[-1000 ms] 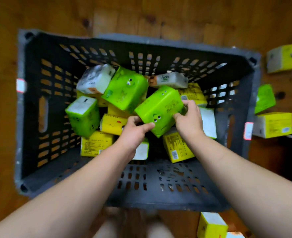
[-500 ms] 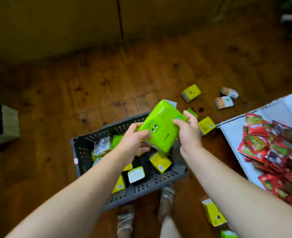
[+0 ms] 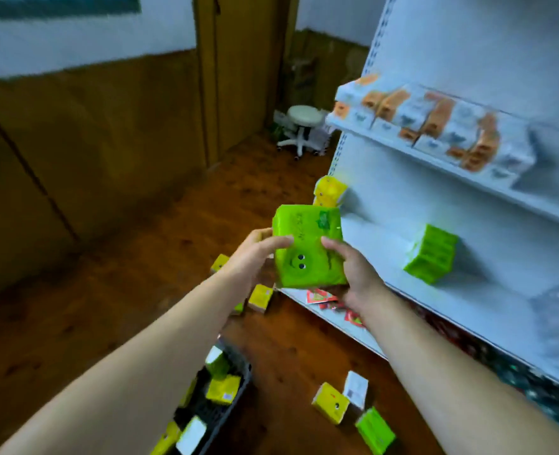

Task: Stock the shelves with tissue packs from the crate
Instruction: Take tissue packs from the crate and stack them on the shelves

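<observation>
A green tissue pack (image 3: 307, 247) with a smiley face is held upright in mid-air in front of the white shelf unit (image 3: 488, 244). My left hand (image 3: 255, 254) grips its left side, thumb over the front. My right hand (image 3: 353, 270) grips its right side and lower corner. On the middle shelf stand another green tissue pack (image 3: 431, 254) and, at the left end, a yellow pack (image 3: 329, 192). The dark crate (image 3: 235, 394) lies below on the floor, holding several yellow, green and white packs.
The upper shelf carries a row of orange-and-white packs (image 3: 436, 126). Red packets (image 3: 324, 297) lie on the bottom shelf. Loose yellow, white and green packs (image 3: 332, 402) are scattered over the wooden floor. A white stool (image 3: 302, 126) stands by the wall.
Both hands lifted the green pack out of the crate and carried it up to the shelf. The view swung from the crate to the shelf unit.
</observation>
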Demonstrator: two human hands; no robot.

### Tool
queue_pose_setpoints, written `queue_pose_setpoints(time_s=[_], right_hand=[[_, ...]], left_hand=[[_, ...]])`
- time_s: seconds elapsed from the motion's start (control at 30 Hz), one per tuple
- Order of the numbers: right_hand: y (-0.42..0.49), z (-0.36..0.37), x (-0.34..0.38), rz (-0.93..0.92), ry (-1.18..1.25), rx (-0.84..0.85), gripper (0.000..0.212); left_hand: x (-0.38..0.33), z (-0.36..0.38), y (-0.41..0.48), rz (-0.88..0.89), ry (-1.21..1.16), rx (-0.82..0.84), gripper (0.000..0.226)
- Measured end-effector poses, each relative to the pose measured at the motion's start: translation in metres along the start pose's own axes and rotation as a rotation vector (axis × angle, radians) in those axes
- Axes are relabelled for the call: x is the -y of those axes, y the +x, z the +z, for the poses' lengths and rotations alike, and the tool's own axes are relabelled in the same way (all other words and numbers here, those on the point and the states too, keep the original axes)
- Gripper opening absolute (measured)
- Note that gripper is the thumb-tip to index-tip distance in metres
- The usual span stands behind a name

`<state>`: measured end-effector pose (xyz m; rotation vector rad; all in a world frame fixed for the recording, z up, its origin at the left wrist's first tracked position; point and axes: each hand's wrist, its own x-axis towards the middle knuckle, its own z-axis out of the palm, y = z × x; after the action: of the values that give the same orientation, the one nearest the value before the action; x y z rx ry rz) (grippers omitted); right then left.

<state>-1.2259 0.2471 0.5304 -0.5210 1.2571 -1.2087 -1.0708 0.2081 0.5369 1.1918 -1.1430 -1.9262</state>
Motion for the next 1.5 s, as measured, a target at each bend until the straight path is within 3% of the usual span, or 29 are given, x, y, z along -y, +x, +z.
queue_pose_setpoints(time_s=[0.17, 0.27, 0.37, 0.63, 0.8, 0.93, 1.0, 1.13, 1.17, 1.33, 1.4, 1.5], right_hand=[[-0.058, -0.065, 0.063, -0.012, -0.071, -0.043, 0.018], [-0.085, -0.110, 0.077, -0.049, 0.016, -0.155, 0.019], [-0.101, -0.159, 0.075, -0.151, 0.129, -0.314, 0.024], [-0.078, -0.262, 0.070, -0.163, 0.269, -0.399, 0.032], [-0.043, -0.339, 0.094, -0.169, 0.306, -0.583, 0.010], [-0.034, -0.402, 0.115, -0.143, 0.279, -0.662, 0.011], [-0.028, -0.430, 0.117, -0.136, 0.270, -0.677, 0.011], [-0.003, -0.481, 0.094, -0.116, 0.252, -0.699, 0.009], [0.006, -0.493, 0.083, -0.102, 0.245, -0.705, 0.007], [0.062, -0.548, 0.014, 0.024, 0.164, -0.736, 0.044], [0.090, -0.567, -0.013, 0.074, 0.118, -0.774, 0.044], [0.135, -0.596, -0.051, 0.102, 0.040, -0.890, 0.026]], left_hand=[[-0.043, 0.093, 0.010, 0.114, 0.152, 0.169, 0.018], [-0.039, 0.145, 0.019, 0.068, 0.150, 0.245, 0.023], [-0.025, 0.192, 0.033, 0.015, 0.034, 0.203, 0.015], [0.017, 0.295, 0.085, -0.040, -0.033, 0.187, 0.016], [0.031, 0.363, 0.138, -0.053, 0.153, 0.196, 0.029], [0.044, 0.415, 0.174, -0.006, 0.369, 0.183, 0.010], [0.057, 0.436, 0.190, -0.007, 0.435, 0.197, 0.012], [0.103, 0.464, 0.232, -0.036, 0.695, 0.198, 0.065], [0.116, 0.468, 0.245, -0.066, 0.717, 0.200, 0.066], [0.199, 0.478, 0.307, -0.168, 0.778, 0.224, 0.037], [0.231, 0.479, 0.333, -0.195, 0.796, 0.223, 0.036], [0.274, 0.480, 0.378, -0.196, 0.845, 0.240, 0.030]])
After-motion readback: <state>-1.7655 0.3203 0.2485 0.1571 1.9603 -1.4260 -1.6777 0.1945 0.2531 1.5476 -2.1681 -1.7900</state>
